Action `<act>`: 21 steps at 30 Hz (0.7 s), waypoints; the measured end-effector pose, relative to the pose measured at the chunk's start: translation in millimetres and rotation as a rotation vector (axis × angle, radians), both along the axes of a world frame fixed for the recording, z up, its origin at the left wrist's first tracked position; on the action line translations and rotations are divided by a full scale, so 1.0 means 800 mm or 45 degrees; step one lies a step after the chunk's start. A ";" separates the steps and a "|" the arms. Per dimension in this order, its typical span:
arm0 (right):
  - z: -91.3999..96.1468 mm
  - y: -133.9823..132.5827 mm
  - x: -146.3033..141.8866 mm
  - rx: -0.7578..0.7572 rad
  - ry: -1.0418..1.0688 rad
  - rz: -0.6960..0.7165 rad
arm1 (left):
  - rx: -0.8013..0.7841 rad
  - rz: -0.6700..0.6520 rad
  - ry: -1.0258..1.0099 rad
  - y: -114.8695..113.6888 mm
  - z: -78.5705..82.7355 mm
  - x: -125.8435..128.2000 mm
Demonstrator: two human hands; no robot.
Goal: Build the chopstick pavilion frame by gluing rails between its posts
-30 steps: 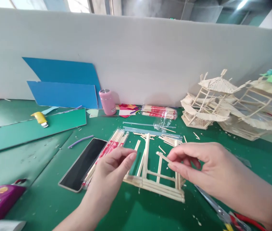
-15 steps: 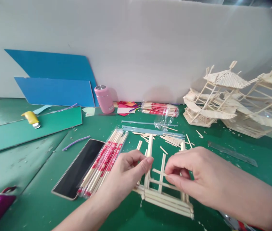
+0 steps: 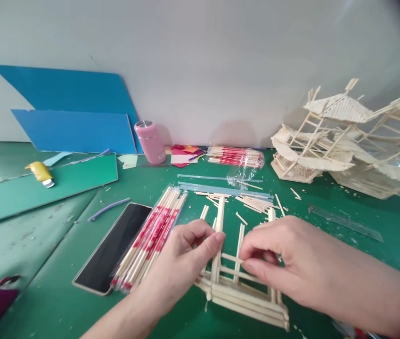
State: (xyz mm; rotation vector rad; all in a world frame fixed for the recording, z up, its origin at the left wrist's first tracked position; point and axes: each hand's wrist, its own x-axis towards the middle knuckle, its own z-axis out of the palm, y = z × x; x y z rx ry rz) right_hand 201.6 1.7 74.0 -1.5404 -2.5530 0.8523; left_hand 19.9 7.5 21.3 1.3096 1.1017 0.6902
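Note:
A small frame (image 3: 245, 306) of pale wooden sticks stands on the green table, its posts pointing up. My left hand (image 3: 189, 249) is closed at the frame's left upright post (image 3: 220, 216), thumb and fingers pinched around it. Between the thumb and forefinger of my right hand (image 3: 281, 254) is a short wooden stick (image 3: 231, 257). It lies level across the frame, above a lower crossbar (image 3: 237, 272), with its left end at the left post. My right fingers hide the stick's other end and part of the right post (image 3: 271, 215).
Bagged sticks (image 3: 153, 235) lie beside a phone (image 3: 115, 249) on the left. Loose sticks (image 3: 256, 205) and a clear ruler (image 3: 344, 222) lie beyond the frame. A pink bottle (image 3: 150, 143), a yellow cutter (image 3: 39, 173), blue boards (image 3: 72, 132) and stick-built pavilions (image 3: 313, 150) stand or lie farther back.
My right hand has lowered the short stick, and its left end has come to the left post. My left hand keeps its place at the post. The view has shifted slightly.

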 end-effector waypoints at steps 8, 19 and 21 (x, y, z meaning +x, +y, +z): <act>-0.005 0.001 0.002 0.009 0.079 0.046 | 0.018 0.009 0.013 0.000 -0.001 -0.002; 0.000 0.006 0.001 0.037 0.124 0.097 | -0.008 0.008 0.072 -0.001 -0.002 -0.003; 0.004 0.009 -0.001 0.034 0.150 0.088 | -0.001 0.012 0.064 -0.001 -0.003 -0.003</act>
